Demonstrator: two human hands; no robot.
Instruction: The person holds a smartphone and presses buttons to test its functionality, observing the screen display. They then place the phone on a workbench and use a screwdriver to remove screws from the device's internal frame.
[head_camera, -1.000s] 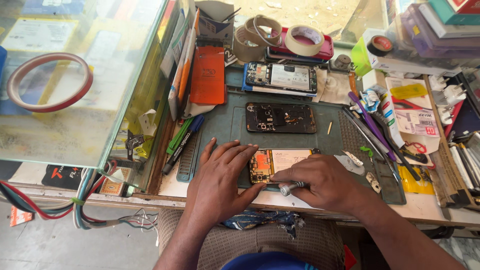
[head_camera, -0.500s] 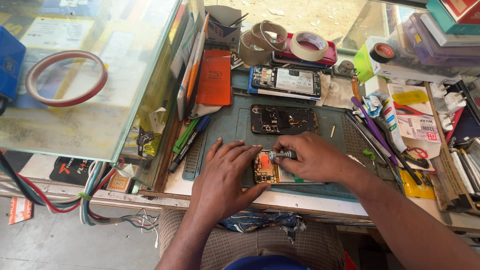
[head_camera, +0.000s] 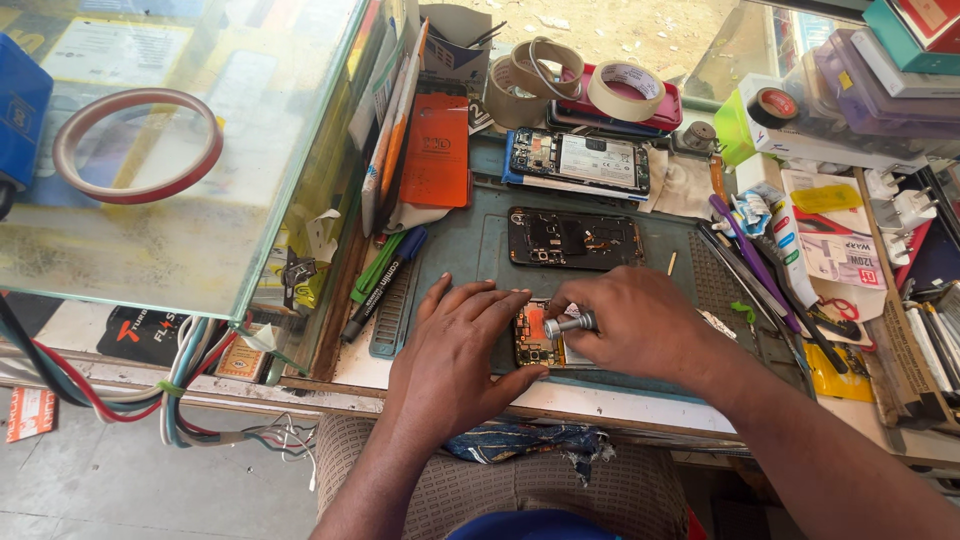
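Both hands have drawn closer over the opened phone (head_camera: 535, 335) since half a second ago, and that phone now shows more of its orange and gold insides between them, lying on the near part of the teal work mat (head_camera: 455, 250). Nearest the person, the left hand (head_camera: 455, 355) lies flat with fingers spread, its fingertips pressing on the phone's left edge; it pins the phone rather than grasping it. The right hand (head_camera: 640, 325) covers the phone's right side and is clenched on a small metal-handled screwdriver (head_camera: 570, 323), whose silver cap points toward the left hand; a second ago this hand sat lower, at the mat's near edge, with the tool near the table rim.

Left of the phone, a black marker (head_camera: 375, 295) and green pens (head_camera: 375, 265) lie along the mat's left edge, unchanged. Just beyond the phone, a dark phone frame (head_camera: 572, 238) rests on the mat, where it was before. Farther still, a second open phone (head_camera: 580, 162) with a pale battery lies at the mat's far edge, with an orange panel (head_camera: 435, 150) leaning to its left. Beyond that stand rolls of tape (head_camera: 575, 85). Right of the phone, purple tweezers (head_camera: 750, 250) and small packets lie beside the mat. Far left of the phone, a red tape ring (head_camera: 135, 145) sits on the glass counter (head_camera: 200, 260).
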